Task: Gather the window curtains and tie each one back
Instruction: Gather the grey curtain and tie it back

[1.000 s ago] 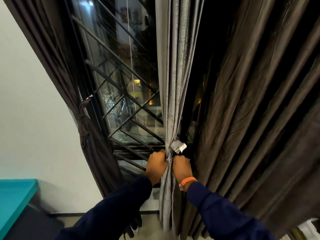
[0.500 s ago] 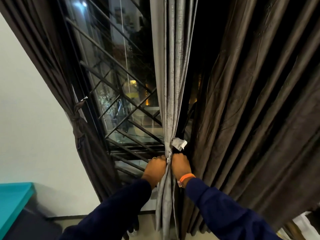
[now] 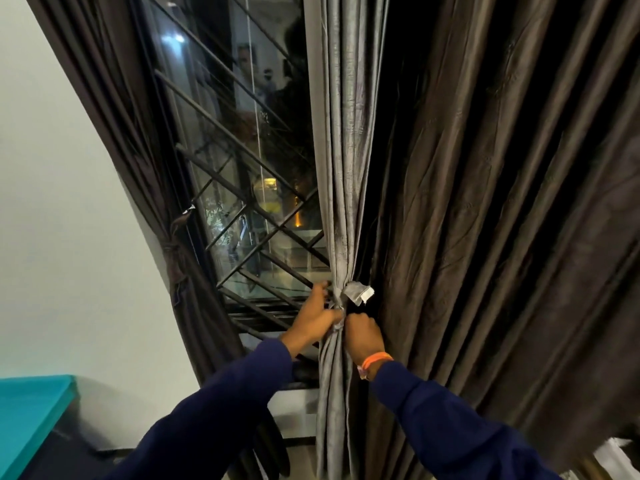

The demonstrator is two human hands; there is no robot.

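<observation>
A grey curtain [image 3: 346, 150] hangs gathered into a narrow bundle in the middle of the window. A grey tie strip [image 3: 356, 292] is wrapped round it at waist height, its loose end sticking out to the right. My left hand [image 3: 317, 315] grips the bundle and tie from the left, fingers reaching up to the knot. My right hand [image 3: 363, 336], with an orange wristband, is curled round the tie's lower end on the right. A dark brown curtain [image 3: 104, 109] at the left is tied back with a knot [image 3: 172, 249].
A wide dark brown curtain [image 3: 519, 220] hangs loose on the right, close behind my right arm. A black diamond-pattern window grille [image 3: 249, 216] fronts the glass. A teal surface [image 3: 31, 410] sits low at the left beside the white wall [image 3: 59, 237].
My left hand has opened upward, its fingers reaching up to the knot, while my right fist stays just below it. The view has shifted slightly.
</observation>
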